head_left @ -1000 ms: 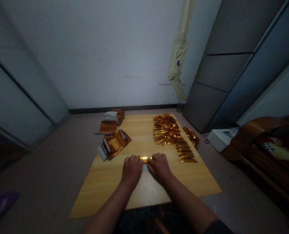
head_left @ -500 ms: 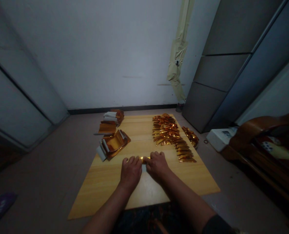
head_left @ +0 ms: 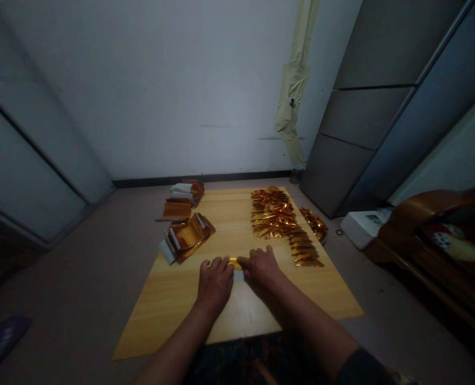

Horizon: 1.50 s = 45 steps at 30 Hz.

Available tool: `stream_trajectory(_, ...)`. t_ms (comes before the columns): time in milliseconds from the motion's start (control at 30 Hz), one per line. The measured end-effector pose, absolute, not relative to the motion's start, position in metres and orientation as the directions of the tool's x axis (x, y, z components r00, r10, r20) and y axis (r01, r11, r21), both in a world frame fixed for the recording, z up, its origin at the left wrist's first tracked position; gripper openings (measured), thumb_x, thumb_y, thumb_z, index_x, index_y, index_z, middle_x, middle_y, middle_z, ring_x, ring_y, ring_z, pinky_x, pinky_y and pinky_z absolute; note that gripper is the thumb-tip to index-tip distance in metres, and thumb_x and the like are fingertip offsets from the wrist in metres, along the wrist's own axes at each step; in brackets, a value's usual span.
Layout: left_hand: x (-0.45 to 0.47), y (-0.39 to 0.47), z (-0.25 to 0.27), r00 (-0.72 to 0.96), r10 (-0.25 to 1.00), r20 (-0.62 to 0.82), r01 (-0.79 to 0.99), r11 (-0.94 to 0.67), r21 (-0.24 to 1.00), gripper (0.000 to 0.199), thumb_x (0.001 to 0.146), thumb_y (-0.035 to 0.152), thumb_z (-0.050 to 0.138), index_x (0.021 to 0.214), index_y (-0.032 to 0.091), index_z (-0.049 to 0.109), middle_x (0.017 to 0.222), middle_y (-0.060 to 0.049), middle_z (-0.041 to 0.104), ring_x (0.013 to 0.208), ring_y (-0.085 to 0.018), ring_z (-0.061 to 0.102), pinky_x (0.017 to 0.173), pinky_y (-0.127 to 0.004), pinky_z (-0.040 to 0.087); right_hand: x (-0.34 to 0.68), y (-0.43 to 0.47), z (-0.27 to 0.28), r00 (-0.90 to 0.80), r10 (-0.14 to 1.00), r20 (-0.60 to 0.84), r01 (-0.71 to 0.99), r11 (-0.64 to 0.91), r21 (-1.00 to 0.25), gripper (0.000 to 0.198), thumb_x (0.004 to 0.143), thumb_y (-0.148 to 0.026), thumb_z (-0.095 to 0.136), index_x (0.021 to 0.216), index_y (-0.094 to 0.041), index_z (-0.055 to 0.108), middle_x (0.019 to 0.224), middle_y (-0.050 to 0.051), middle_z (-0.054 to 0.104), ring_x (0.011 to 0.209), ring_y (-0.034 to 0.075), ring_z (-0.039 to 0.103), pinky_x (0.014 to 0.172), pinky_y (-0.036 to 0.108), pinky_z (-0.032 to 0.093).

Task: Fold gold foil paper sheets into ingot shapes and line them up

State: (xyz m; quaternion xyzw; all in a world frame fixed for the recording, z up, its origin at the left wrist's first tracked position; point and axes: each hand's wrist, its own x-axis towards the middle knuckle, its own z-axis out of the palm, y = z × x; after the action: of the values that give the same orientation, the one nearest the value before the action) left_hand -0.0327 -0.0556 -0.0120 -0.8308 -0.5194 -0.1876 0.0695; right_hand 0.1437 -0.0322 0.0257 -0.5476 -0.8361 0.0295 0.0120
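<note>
A sheet of gold foil paper with a pale underside lies on the wooden board in front of me, partly rolled or folded. My left hand grips its left end, fingers curled over the edge. At the right end, my right hand has its fingers bent and a thumb or finger against the foil. Both hands cover much of the sheet. To the right sit rows of folded gold foil pieces, overlapping one another. Stacks of curled foil sheets with whitish backs rest at the left.
The wooden board lies low over the floor. Beyond its right edge is a heap of more folded foil pieces. A white box, a carved wooden seat and a grey refrigerator stand right. A wall rises behind.
My right hand has shifted slightly right and up, and more of the gold foil and its pale underside shows between my hands. My left hand stays in place.
</note>
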Motion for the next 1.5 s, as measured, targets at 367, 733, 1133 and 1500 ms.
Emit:
stream_trajectory(367, -0.030, -0.050, -0.008, 0.353, 0.863, 0.362, 0.893, -0.426, 0.145, 0.019, 0.087, 0.020, 0.056, 0.102, 0.026, 0.067, 0.122, -0.006, 0.068, 0.111, -0.027, 0.057, 0.092, -0.051, 0.033, 0.178, -0.043, 0.027, -0.341, 0.939, 0.037, 0.933, 0.343, -0.106, 0.024, 0.089, -0.031, 0.055, 0.109, -0.030, 0.068, 0.100, 0.008, 0.063, 0.093, 0.023, 0.053, 0.082, 0.038, 0.028)
stream_trajectory(733, -0.034, -0.043, -0.002, 0.353, 0.891, 0.285, 0.881, -0.419, 0.218, 0.027, 0.082, 0.035, 0.062, 0.107, 0.026, 0.066, 0.126, -0.007, 0.065, 0.110, -0.027, 0.056, 0.094, -0.051, 0.032, 0.170, -0.043, 0.020, -0.538, 0.836, 0.106, 0.811, 0.548, -0.203, 0.019, 0.089, -0.026, 0.057, 0.106, -0.025, 0.064, 0.115, 0.004, 0.061, 0.106, 0.020, 0.046, 0.085, 0.033, 0.029)
stream_trajectory(1133, -0.039, -0.040, -0.004, 0.385, 0.880, 0.278, 0.867, -0.448, 0.220, 0.030, 0.082, 0.034, 0.062, 0.111, 0.028, 0.065, 0.128, -0.007, 0.064, 0.111, -0.027, 0.056, 0.096, -0.051, 0.032, 0.173, -0.047, 0.005, -0.507, 0.843, 0.177, 0.817, 0.536, -0.211, 0.015, 0.091, -0.033, 0.060, 0.102, -0.024, 0.065, 0.110, 0.003, 0.064, 0.102, 0.020, 0.048, 0.085, 0.033, 0.028)
stream_trajectory(1500, -0.045, -0.039, -0.015, 0.363, 0.883, 0.296, 0.860, -0.440, 0.258, 0.033, 0.083, 0.036, 0.063, 0.115, 0.031, 0.064, 0.132, -0.005, 0.063, 0.114, -0.027, 0.055, 0.093, -0.048, 0.033, 0.171, -0.040, -0.008, -0.385, 0.891, 0.241, 0.819, 0.450, -0.355, 0.015, 0.093, -0.031, 0.058, 0.095, -0.029, 0.072, 0.108, 0.000, 0.066, 0.099, 0.018, 0.050, 0.086, 0.033, 0.028)
